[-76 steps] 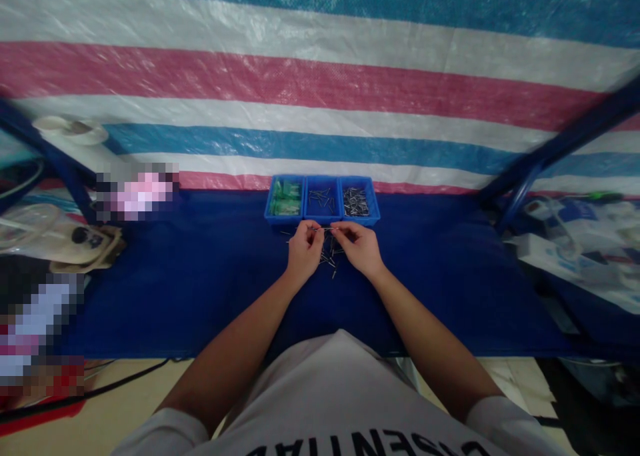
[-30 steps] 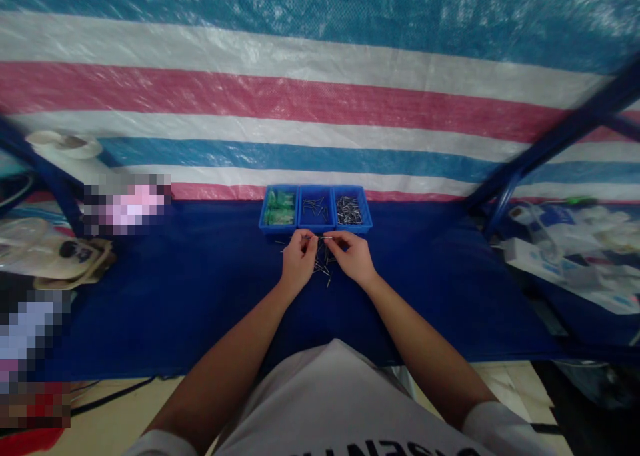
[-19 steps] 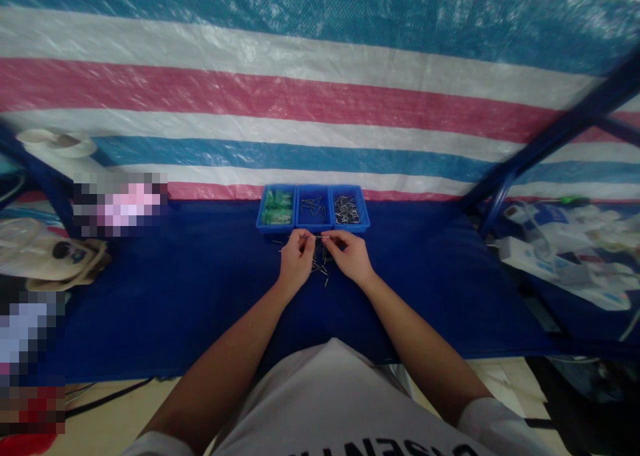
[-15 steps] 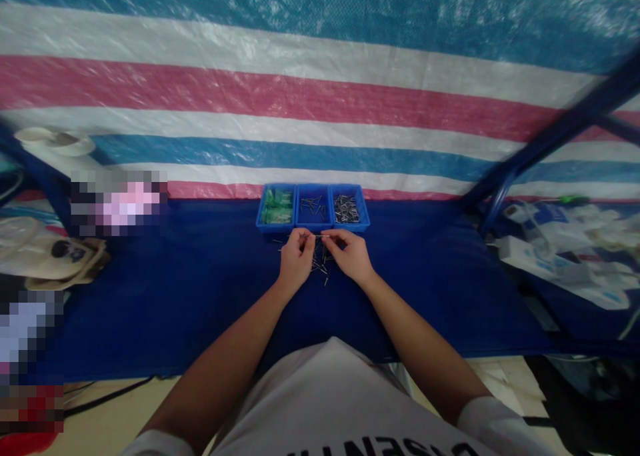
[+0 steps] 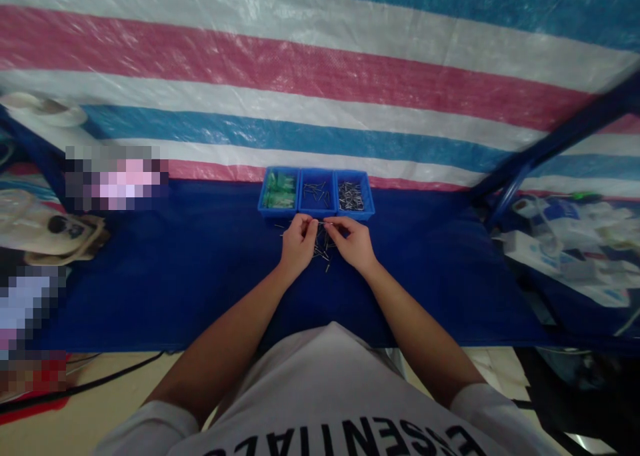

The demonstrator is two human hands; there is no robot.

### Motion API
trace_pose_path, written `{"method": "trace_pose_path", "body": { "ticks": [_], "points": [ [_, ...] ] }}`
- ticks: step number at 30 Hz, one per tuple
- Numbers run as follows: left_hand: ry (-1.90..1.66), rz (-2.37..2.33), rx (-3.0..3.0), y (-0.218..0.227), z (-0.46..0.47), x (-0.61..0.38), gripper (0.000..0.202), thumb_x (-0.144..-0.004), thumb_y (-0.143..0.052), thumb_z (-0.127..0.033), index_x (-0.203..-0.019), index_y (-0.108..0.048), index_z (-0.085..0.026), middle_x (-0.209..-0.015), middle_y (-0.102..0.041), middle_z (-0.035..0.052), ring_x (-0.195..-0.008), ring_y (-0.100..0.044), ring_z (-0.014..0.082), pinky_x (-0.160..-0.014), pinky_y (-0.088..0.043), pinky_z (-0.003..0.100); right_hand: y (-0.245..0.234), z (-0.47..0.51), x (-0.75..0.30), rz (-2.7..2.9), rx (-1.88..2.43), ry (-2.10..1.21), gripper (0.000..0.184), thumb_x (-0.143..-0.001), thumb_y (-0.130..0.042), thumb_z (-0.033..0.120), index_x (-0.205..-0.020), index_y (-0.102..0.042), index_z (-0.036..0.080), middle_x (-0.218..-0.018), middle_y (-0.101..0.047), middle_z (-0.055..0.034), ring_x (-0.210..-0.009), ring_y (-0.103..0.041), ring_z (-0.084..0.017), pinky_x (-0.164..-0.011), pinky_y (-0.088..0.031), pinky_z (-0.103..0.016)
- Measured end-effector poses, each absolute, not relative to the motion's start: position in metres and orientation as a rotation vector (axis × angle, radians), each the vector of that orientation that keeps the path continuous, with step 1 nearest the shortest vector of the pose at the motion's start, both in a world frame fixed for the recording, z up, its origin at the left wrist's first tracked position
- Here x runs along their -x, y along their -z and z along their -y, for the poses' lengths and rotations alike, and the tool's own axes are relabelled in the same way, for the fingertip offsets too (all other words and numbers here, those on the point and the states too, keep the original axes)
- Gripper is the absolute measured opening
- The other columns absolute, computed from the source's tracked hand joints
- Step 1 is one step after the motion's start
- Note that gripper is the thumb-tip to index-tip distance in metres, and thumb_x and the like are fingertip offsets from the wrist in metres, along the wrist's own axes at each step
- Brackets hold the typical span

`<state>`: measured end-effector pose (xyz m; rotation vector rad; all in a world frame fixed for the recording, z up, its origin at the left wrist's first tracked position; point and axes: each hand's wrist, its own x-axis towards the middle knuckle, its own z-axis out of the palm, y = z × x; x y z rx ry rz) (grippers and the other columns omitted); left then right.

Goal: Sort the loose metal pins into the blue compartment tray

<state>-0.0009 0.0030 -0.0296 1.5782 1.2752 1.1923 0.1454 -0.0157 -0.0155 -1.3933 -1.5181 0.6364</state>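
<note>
My left hand (image 5: 299, 243) and my right hand (image 5: 353, 242) are close together over a blue cloth-covered table (image 5: 200, 276). Each pinches one end of a thin metal pin (image 5: 321, 223) held level between them. Below the hands lies a small heap of loose pins (image 5: 321, 249) on the cloth. Just beyond the fingers stand three blue trays side by side: the left tray (image 5: 278, 197) holds green pieces, the middle tray (image 5: 317, 196) a few dark pins, the right tray (image 5: 354, 197) many shiny pins.
A striped red, white and blue tarp (image 5: 320, 83) hangs behind the table. A bag-like bundle (image 5: 50, 233) lies at the left edge. White boxes and cables (image 5: 565, 243) crowd the right side beside a slanting blue frame bar (image 5: 550, 143).
My hands stay pinched on the thin pin in the same spot before the trays. Only the head camera has shifted, tilting slightly downward so more of my shirt shows.
</note>
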Motion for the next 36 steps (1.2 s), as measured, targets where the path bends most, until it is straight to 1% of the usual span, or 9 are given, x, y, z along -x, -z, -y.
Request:
{"method": "trace_pose_path", "body": {
  "ticks": [9, 12, 17, 21, 25, 28, 31, 36],
  "points": [
    [-1.208, -1.278, -1.592, 0.0302, -0.0032, 0.0017, 0.019, -0.091, -0.049, -0.038, -0.084, -0.052, -0.02, -0.057, -0.045, -0.0057, -0.051, -0.041, 0.0092, -0.053, -0.032, 0.023, 0.0161, 0.0162, -0.1453, 1.543, 1.368, -0.62, 0.023, -0.084, -0.061, 0.035, -0.096, -0.075, 0.02, -0.082, -0.071, -0.0054, -0.068, -0.062, -0.016, -0.065, -0.051, -0.03],
    [-1.223, -1.277, -1.59, 0.0305, -0.0037, 0.0021, 0.018, -0.091, -0.05, -0.036, -0.085, -0.052, -0.02, -0.058, -0.045, -0.0057, -0.051, -0.041, 0.0091, -0.053, -0.032, 0.023, 0.0182, 0.0156, -0.1454, 1.555, 1.348, -0.619, 0.023, -0.085, -0.061, 0.035, -0.095, -0.075, 0.021, -0.085, -0.072, -0.0058, -0.071, -0.063, -0.017, -0.067, -0.051, -0.031],
    [-1.207, -1.29, -1.603, 0.0306, -0.004, 0.0024, 0.016, -0.091, -0.051, -0.035, -0.086, -0.053, -0.02, -0.061, -0.048, -0.0051, -0.052, -0.042, 0.0091, -0.055, -0.033, 0.023, 0.0154, 0.0164, -0.145, 1.572, 1.324, -0.599, 0.022, -0.085, -0.062, 0.035, -0.094, -0.075, 0.021, -0.085, -0.072, -0.0055, -0.07, -0.063, -0.017, -0.066, -0.05, -0.031],
    [-1.221, -1.294, -1.606, 0.0311, -0.0043, 0.0019, 0.017, -0.09, -0.051, -0.036, -0.086, -0.053, -0.019, -0.061, -0.049, -0.0047, -0.053, -0.043, 0.009, -0.055, -0.034, 0.023, 0.0115, 0.0173, -0.145, 1.59, 1.313, -0.585, 0.022, -0.085, -0.061, 0.035, -0.094, -0.076, 0.02, -0.087, -0.072, -0.0059, -0.069, -0.062, -0.016, -0.066, -0.05, -0.031],
    [-1.217, -1.286, -1.616, 0.0317, -0.0043, 0.0017, 0.019, -0.091, -0.05, -0.036, -0.083, -0.052, -0.019, -0.06, -0.047, -0.0053, -0.053, -0.042, 0.0087, -0.055, -0.033, 0.022, 0.0142, 0.016, -0.1456, 1.597, 1.317, -0.573, 0.022, -0.085, -0.062, 0.035, -0.095, -0.075, 0.02, -0.087, -0.073, -0.0058, -0.07, -0.063, -0.016, -0.066, -0.05, -0.03],
    [-1.212, -1.263, -1.612, 0.0318, -0.0039, 0.0019, 0.02, -0.092, -0.049, -0.038, -0.083, -0.051, -0.02, -0.058, -0.045, -0.0059, -0.052, -0.042, 0.0085, -0.054, -0.032, 0.022, 0.0168, 0.0152, -0.1462, 1.596, 1.306, -0.56, 0.02, -0.085, -0.062, 0.033, -0.094, -0.075, 0.02, -0.086, -0.073, -0.0058, -0.07, -0.063, -0.016, -0.066, -0.05, -0.029],
    [-1.213, -1.254, -1.606, 0.0312, -0.0032, 0.0021, 0.022, -0.092, -0.048, -0.039, -0.083, -0.052, -0.02, -0.059, -0.046, -0.0059, -0.052, -0.043, 0.0086, -0.054, -0.033, 0.022, 0.0169, 0.0155, -0.1461, 1.599, 1.297, -0.56, 0.019, -0.085, -0.062, 0.031, -0.095, -0.075, 0.02, -0.084, -0.072, -0.0052, -0.068, -0.062, -0.015, -0.065, -0.05, -0.029],
    [-1.211, -1.246, -1.606, 0.0296, -0.0026, 0.0023, 0.027, -0.092, -0.047, -0.042, -0.078, -0.052, -0.019, -0.056, -0.045, -0.0059, -0.051, -0.041, 0.0084, -0.054, -0.032, 0.022, 0.016, 0.0155, -0.145, 1.532, 1.313, -0.623, 0.02, -0.083, -0.064, 0.033, -0.094, -0.075, 0.02, -0.083, -0.072, -0.0048, -0.069, -0.063, -0.015, -0.065, -0.051, -0.028]
  ]
}}
